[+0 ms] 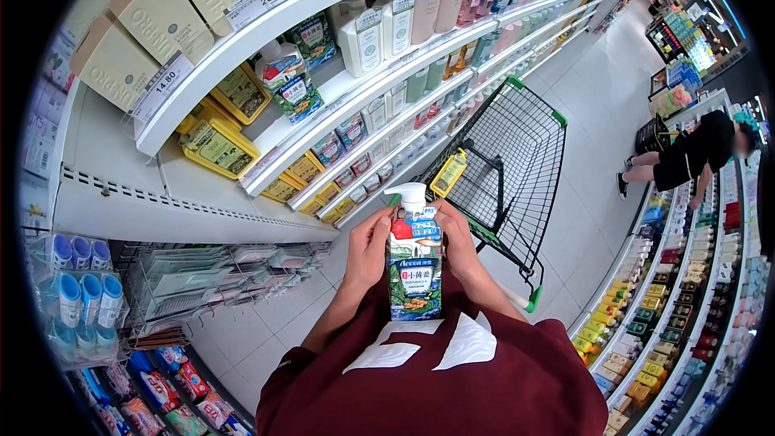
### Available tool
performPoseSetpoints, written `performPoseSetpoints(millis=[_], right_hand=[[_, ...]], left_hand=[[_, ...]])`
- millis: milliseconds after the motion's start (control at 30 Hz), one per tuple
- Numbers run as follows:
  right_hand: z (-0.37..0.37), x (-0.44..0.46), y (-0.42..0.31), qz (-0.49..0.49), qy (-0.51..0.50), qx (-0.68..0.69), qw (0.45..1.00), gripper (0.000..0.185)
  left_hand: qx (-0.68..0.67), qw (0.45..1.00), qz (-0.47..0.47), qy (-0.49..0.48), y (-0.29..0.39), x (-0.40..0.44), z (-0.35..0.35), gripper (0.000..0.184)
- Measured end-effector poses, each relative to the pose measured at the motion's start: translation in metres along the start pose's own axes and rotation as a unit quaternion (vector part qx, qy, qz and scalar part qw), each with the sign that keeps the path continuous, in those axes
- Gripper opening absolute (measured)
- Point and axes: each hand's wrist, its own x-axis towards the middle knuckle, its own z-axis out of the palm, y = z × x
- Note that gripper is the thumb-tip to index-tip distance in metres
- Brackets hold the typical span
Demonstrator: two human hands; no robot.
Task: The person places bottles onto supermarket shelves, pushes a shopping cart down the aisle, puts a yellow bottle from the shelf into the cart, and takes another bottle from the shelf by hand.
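Between my two hands, close to my chest, a pump bottle [416, 274] with a white pump top and a blue, green and red label stands upright. My left hand [371, 246] grips its left side near the shoulder, fingers partly hidden behind it. From the right side, my right hand [457, 241] holds the same bottle at about the same height. Just beyond the hands is a wire shopping cart [517, 169] with green corners. In the cart lies a yellow bottle [450, 173].
Shelves [371, 73] of pump bottles and boxes line the left, with similar patterned bottles [292, 85] on one. A rack [210, 274] of hanging packs stands lower left. At right, a person in black [694, 149] bends by another shelf [646, 315]. Tiled floor [605, 89] runs between.
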Motion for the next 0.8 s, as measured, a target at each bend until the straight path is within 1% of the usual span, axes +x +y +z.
performPoseSetpoints(millis=[567, 800], right_hand=[[-0.0003, 0.0005, 0.0027, 0.001, 0.002, 0.0, 1.0, 0.024], [0.0007, 0.0013, 0.0017, 0.004, 0.005, 0.001, 1.0, 0.026]], left_hand=[[0.013, 1.0, 0.007, -0.003, 0.0005, -0.0001, -0.0011, 0.038], [0.019, 1.0, -0.006, -0.003, -0.0001, 0.0003, -0.0032, 0.039]])
